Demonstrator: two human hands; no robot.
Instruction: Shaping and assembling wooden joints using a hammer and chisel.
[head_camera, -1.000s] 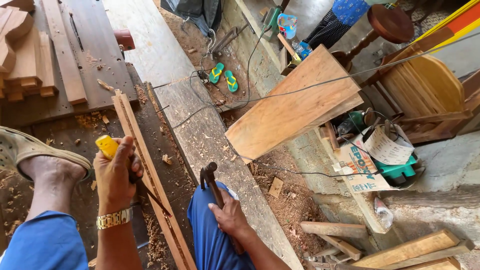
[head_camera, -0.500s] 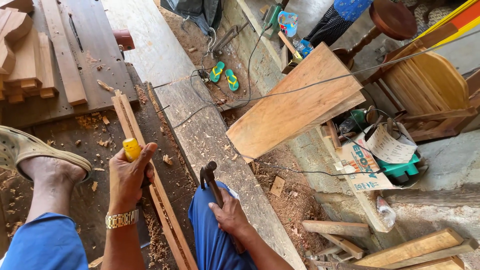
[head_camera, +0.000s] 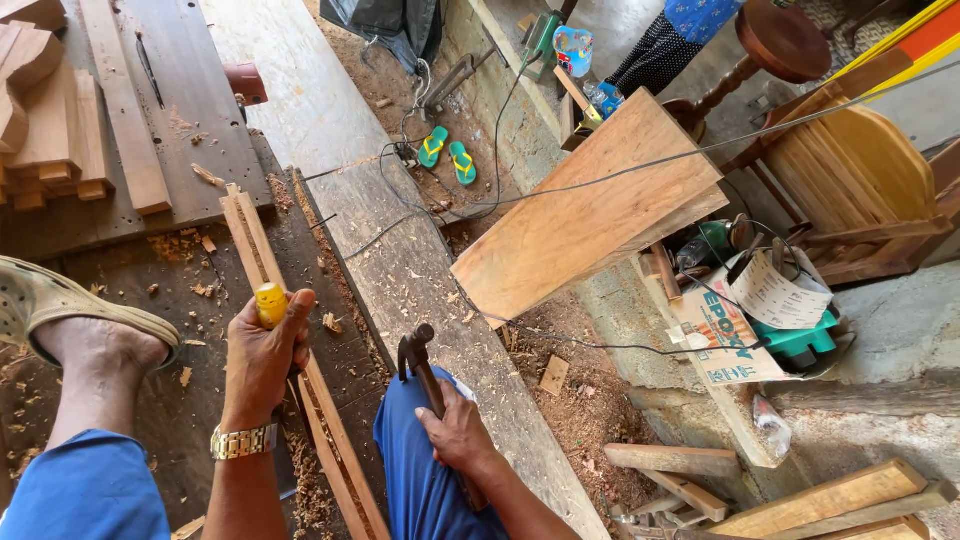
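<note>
The left hand (head_camera: 262, 352) was seen closed around a yellow-handled tool (head_camera: 271, 303), probably a chisel, though its blade was hidden behind the fist; only the yellow butt showed above the fingers. A gold-coloured wristwatch (head_camera: 243, 441) was worn on that wrist. The tool was held upright over a long grooved wooden strip (head_camera: 300, 380), which lay along the dark workbench (head_camera: 190, 130) and passed beneath the hand. The right hand (head_camera: 455, 435) was clamped on the wooden handle of a claw hammer (head_camera: 422, 362), the dark metal head being raised above the knee and kept just beside the strip, apart from the yellow tool. The hammer handle rested against the blue trouser leg (head_camera: 410, 480). A foot in a pale perforated shoe (head_camera: 70, 305) was planted on the bench to the left of the left hand. Wood shavings (head_camera: 200, 290) were scattered about the strip. A wide pale plank (head_camera: 420, 290) ran beside the bench. Farther out, a broad board (head_camera: 590, 215) was propped at a tilt, a black cable (head_camera: 440, 190) was trailed across the ground, and a pair of green sandals (head_camera: 447, 155) lay on the ground near the plank's far end. Stacked timber offcuts (head_camera: 45, 120) were kept at the bench's far left.
</note>
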